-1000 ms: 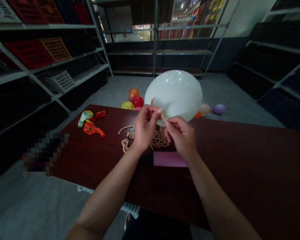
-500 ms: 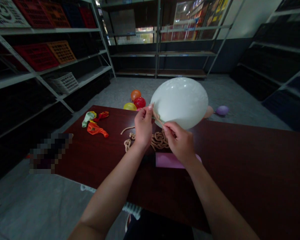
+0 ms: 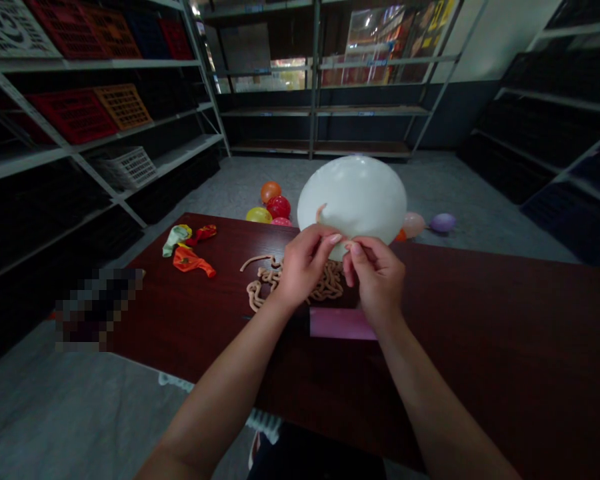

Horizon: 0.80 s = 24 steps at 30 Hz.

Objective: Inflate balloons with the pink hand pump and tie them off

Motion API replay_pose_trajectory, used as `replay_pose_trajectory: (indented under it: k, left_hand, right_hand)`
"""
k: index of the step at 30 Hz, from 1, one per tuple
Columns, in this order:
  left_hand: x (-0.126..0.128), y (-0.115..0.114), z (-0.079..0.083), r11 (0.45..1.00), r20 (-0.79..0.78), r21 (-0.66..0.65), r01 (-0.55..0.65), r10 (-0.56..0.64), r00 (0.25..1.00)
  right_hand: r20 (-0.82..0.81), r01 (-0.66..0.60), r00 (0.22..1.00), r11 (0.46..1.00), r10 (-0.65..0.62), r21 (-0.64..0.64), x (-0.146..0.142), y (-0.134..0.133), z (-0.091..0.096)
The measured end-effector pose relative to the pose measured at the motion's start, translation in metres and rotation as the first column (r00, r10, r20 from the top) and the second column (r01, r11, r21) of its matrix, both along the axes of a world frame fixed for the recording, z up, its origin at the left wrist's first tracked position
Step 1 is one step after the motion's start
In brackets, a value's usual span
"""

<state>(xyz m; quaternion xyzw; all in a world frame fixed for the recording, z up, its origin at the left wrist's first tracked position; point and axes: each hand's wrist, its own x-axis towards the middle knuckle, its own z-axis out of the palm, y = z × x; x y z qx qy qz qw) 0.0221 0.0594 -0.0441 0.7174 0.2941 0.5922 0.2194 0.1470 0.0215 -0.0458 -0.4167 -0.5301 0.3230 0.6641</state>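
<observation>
A large inflated white balloon (image 3: pixel 355 197) is just beyond my hands, above the far edge of the table. My left hand (image 3: pixel 307 260) pinches a beige cord (image 3: pixel 321 212) against the balloon's near side, one end sticking up above the fingers. Close beside it, my right hand (image 3: pixel 379 273) has thumb and forefinger closed on the same cord. The balloon's neck is hidden behind the fingers. Beneath both hands, a tangled heap of beige cord (image 3: pixel 329 283) lies on the table. Nearer to me is a pink cylinder (image 3: pixel 341 323) with a dark end, partly covered by my right hand.
Uninflated balloons (image 3: pixel 193 261) lie at the left of the dark red table (image 3: pixel 480 320). On the floor beyond are inflated balloons, including a red balloon (image 3: pixel 279 207) and a purple balloon (image 3: pixel 443 223). Shelves with crates (image 3: pixel 75 113) stand left; a metal rack (image 3: pixel 314 110) stands behind.
Both hands have come closer together, the left moving right and down, the right slightly right. The white balloon has shifted slightly left, and a cord end now stands up in front of it.
</observation>
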Motion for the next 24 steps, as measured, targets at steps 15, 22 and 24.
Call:
replay_pose_trajectory:
  k: [15,22,24]
  left_hand:
    - [-0.001,0.015,-0.005,0.934,0.44,-0.356,-0.027,0.193,0.877]
    - [-0.002,0.018,-0.004,0.898,0.561,-0.433,0.083,0.196,0.804]
    - [-0.002,0.019,-0.004,0.892,0.575,-0.44,0.101,0.193,0.795]
  right_hand:
    - [0.366,-0.024,0.93,1.0,0.03,-0.02,0.002,0.003,-0.02]
    - [0.476,-0.02,0.879,0.999,0.005,0.026,0.001,0.001,-0.014]
    - [0.496,-0.025,0.869,0.999,0.006,0.031,0.001,0.001,-0.013]
